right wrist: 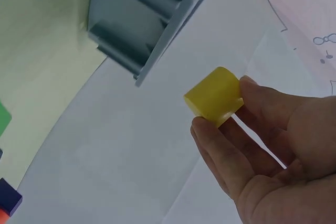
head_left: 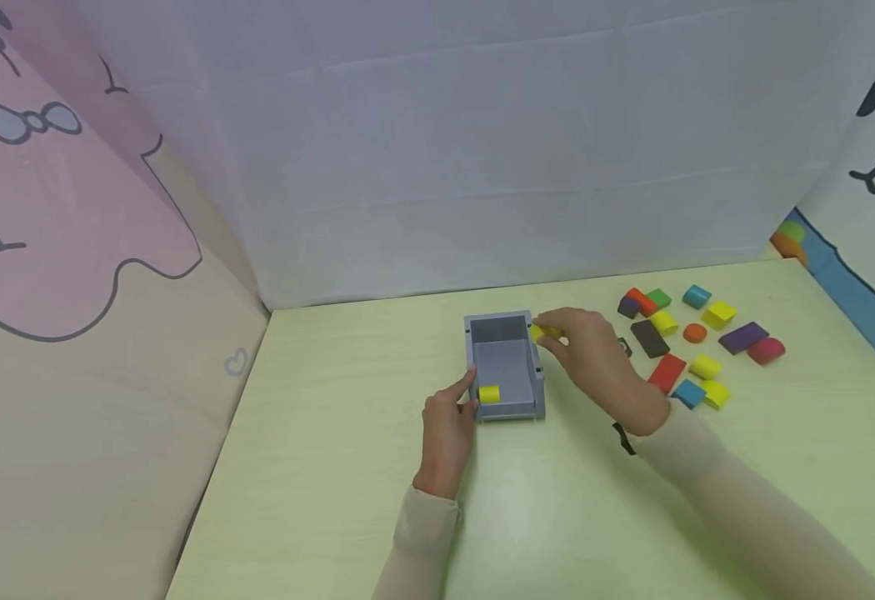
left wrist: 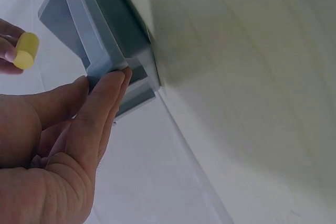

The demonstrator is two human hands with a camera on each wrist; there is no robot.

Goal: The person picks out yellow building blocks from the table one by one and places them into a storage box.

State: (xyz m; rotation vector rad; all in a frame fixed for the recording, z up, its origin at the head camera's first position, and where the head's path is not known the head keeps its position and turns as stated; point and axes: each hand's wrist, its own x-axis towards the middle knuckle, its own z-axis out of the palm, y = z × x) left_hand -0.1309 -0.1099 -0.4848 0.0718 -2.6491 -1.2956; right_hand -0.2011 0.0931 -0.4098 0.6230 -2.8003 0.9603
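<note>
A grey rectangular box (head_left: 503, 367) stands on the table, its top uncovered. My left hand (head_left: 445, 433) pinches the near left part of its rim between thumb and fingers, as the left wrist view also shows. Inside the box, at the near left corner, lies a yellow cylinder block (head_left: 489, 394). Above the box's far right edge, my right hand (head_left: 595, 354) holds another yellow cylinder block (right wrist: 214, 97) between thumb and fingertips. That block hangs in the air, apart from the box wall in the right wrist view.
Several coloured blocks lie scattered to the right, among them a red rectangular block (head_left: 666, 372), a dark rectangular block (head_left: 649, 338), a purple block (head_left: 743, 337) and an orange disc (head_left: 695, 333). A white cloth (head_left: 482, 167) hangs behind the table (head_left: 317, 467).
</note>
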